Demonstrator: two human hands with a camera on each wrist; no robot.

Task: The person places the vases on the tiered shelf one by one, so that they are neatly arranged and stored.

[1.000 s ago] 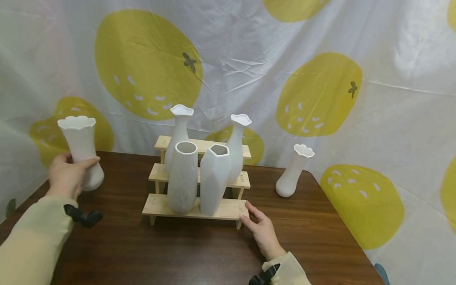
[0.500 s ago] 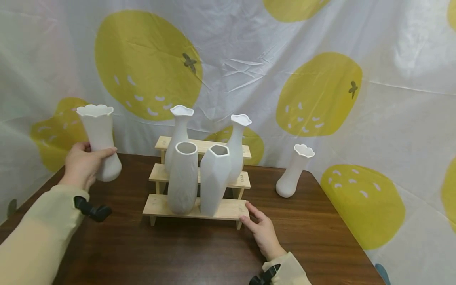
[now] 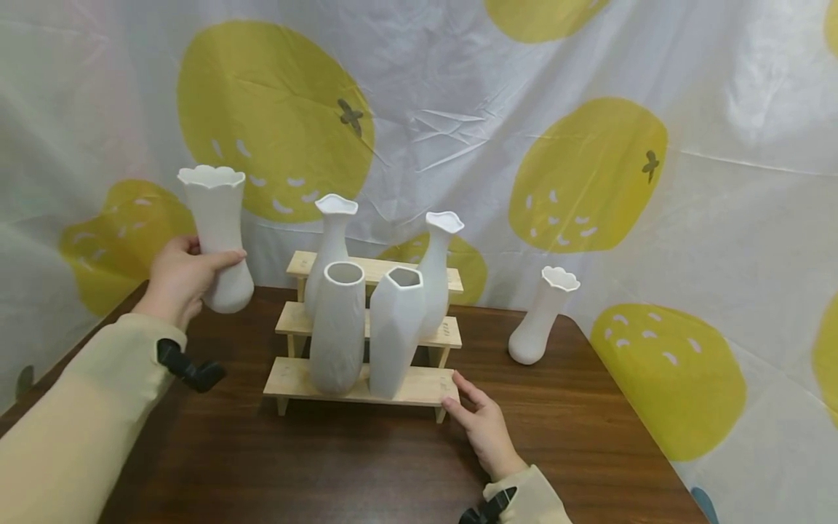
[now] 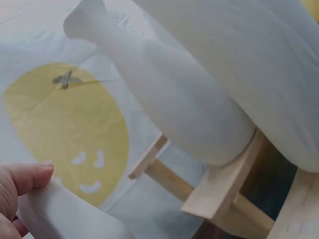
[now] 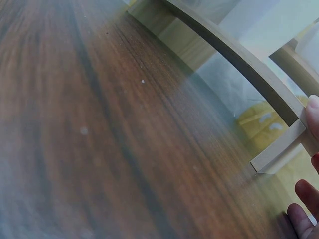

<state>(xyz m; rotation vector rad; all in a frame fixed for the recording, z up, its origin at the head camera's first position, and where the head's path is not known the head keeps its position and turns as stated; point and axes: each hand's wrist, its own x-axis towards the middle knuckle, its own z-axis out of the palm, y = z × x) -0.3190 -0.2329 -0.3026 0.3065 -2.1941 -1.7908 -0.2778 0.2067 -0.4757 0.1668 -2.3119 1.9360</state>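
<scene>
My left hand (image 3: 177, 280) grips a white vase (image 3: 219, 211) with a scalloped rim round its lower body, thumb across the front. It is raised beside a three-step wooden stand (image 3: 425, 380); in the left wrist view only part of the vase (image 4: 70, 216) shows. On the stand are a round-mouthed white vase (image 3: 337, 335) and a faceted vase (image 3: 395, 331) in front, with two wavy-rimmed vases, left (image 3: 330, 236) and right (image 3: 432, 266), behind. At the bottom step's right end, my right hand (image 3: 486, 429) holds the corner between thumb and forefinger, other fingers lower down.
A second scalloped vase (image 3: 533, 327) stands on the dark wooden table (image 3: 314, 466), right of the stand. Close behind the table hangs a white curtain (image 3: 458, 87) with large yellow fruit prints, which also runs along both sides.
The left hand has lifted the scalloped vase and carried it rightward, closer to the stand. My right hand and the vases on the stand have stayed put.
</scene>
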